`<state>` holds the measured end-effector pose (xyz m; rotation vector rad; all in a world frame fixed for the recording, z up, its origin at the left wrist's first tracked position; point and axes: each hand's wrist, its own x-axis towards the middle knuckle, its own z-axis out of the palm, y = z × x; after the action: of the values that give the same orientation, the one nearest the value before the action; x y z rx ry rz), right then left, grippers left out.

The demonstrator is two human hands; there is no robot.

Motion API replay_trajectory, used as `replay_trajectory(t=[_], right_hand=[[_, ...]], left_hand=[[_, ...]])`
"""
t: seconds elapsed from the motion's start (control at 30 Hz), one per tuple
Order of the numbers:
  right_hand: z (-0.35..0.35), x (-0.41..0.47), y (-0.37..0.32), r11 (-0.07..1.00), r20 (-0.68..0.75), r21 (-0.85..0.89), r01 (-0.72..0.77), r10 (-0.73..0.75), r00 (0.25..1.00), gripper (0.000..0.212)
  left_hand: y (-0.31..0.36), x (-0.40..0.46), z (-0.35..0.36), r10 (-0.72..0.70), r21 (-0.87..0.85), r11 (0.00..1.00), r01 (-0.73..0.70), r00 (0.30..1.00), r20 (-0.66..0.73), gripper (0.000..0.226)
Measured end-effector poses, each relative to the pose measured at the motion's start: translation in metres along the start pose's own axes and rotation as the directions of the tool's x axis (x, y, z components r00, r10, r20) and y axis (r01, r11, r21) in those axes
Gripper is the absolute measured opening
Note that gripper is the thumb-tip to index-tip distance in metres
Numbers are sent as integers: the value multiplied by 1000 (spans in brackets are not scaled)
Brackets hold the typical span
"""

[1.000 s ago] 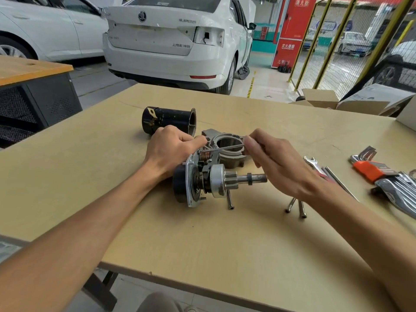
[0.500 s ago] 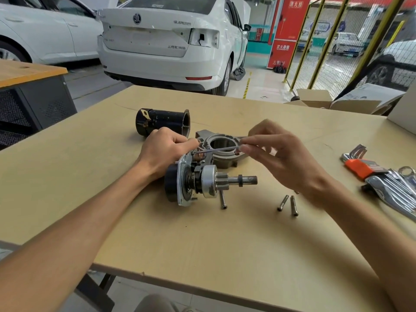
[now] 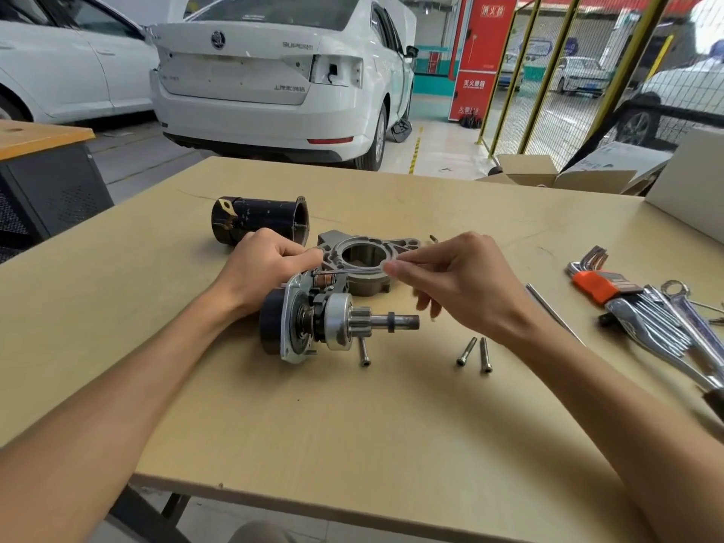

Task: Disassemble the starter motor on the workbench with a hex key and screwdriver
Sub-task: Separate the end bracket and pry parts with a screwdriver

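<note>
Center of frame, on the workbench (image 3: 391,425) | starter motor (image 3: 313,319) lying on its side, shaft pointing right | left hand (image 3: 262,268) curled on its upper rear | right hand (image 3: 462,284) pinching a thin rod (image 3: 352,269) poking into the motor top | three bolts (image 3: 474,352) loose just lower right

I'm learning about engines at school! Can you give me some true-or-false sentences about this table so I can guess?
1. The right hand pinches a thin metal rod. True.
2. The black cylinder stands upright. False: it lies on its side.
3. Three loose bolts lie on the workbench. True.
4. The hex key set has a blue holder. False: it is orange.
5. The left hand rests on the starter motor. True.
</note>
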<state>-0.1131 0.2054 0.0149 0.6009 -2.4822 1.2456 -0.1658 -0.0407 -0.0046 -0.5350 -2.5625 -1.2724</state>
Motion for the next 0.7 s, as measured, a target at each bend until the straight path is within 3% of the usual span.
replay_trajectory(t=[0.13,0.43,0.5,0.6,0.7], right_hand=[[1,2,0,998,29,35,-50,49,998,27],[-1,3,1,975,144,185,-124,98,985,20],[0,3,-1,953,119,253,-170,143,982,16],[2,3,-2,921,88,342,-186,166,982,28],[-1,2,-2,797,145,553,-244,197,970,26]], left_hand=[[2,-1,1,14,12,1000,-14,1000,-13,52],[4,-2,0,12,17,1000,-12,1000,-27,50],[4,-2,0,22,20,1000,-21,999,-35,42],[3,-2,0,34,26,999,-33,999,-39,39],[4,-4,0,35,14,999,-34,999,-24,51]])
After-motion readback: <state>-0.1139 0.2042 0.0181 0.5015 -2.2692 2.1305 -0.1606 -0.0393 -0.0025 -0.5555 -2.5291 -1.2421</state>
